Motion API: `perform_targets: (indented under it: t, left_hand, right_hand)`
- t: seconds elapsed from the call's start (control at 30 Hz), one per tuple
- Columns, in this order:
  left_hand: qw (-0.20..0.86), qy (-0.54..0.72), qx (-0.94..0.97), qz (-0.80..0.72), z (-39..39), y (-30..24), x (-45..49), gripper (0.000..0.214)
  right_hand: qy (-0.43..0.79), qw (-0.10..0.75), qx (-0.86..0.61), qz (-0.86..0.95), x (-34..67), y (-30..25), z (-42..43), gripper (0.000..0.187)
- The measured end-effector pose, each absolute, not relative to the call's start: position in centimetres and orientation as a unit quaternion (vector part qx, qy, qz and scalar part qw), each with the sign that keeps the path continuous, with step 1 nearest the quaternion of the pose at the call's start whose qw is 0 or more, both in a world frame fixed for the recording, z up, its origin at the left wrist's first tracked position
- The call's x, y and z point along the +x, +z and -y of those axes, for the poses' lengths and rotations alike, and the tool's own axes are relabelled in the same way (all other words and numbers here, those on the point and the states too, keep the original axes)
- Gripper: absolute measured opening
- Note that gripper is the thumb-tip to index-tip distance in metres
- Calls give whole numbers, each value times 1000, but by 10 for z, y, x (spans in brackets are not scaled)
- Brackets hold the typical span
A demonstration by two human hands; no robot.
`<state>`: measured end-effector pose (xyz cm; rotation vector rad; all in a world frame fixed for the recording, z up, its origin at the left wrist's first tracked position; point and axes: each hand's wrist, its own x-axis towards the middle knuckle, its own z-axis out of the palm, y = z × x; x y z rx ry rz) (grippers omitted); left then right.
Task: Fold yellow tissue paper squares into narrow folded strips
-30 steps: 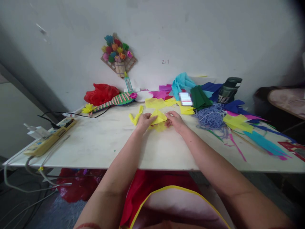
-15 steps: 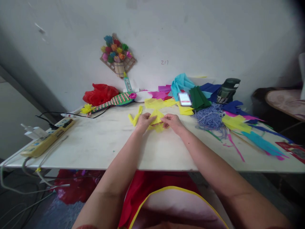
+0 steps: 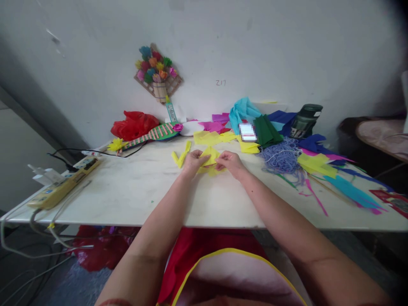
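Observation:
Between my two hands is a piece of yellow crepe paper (image 3: pixel 209 155), held just over the table. My left hand (image 3: pixel 193 163) pinches its left side, thumb on top. At the right edge, my right hand (image 3: pixel 232 163) grips the same piece between thumb and fingers. More yellow paper shows below the fingers, partly hidden by them. A folded yellow strip (image 3: pixel 181 155) lies just left of my left hand. Behind the hands, flat yellow sheets (image 3: pixel 207 137) rest on the table.
A phone (image 3: pixel 247 132), dark green paper (image 3: pixel 268 131), tangled purple yarn (image 3: pixel 280 156) and a dark bottle (image 3: pixel 306 121) stand or lie to the right. Leftward are a green stringed craft piece (image 3: pixel 164 131), a red plastic bag (image 3: pixel 134 126) and a power strip (image 3: pixel 63 183) with cables.
Very little differs. Both hands keep their hold on the yellow paper, with only a slight shift of the right fingers.

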<state>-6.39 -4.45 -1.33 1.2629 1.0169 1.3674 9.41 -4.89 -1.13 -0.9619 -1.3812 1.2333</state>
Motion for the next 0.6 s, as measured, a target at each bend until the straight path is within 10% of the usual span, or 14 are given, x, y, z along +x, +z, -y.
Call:
perform_targets:
  t: [0.6]
  left_hand:
    - [472, 560, 529, -428, 44, -12, -64, 36]
  right_hand:
    - [503, 537, -390, 554, 99, -9, 45, 49]
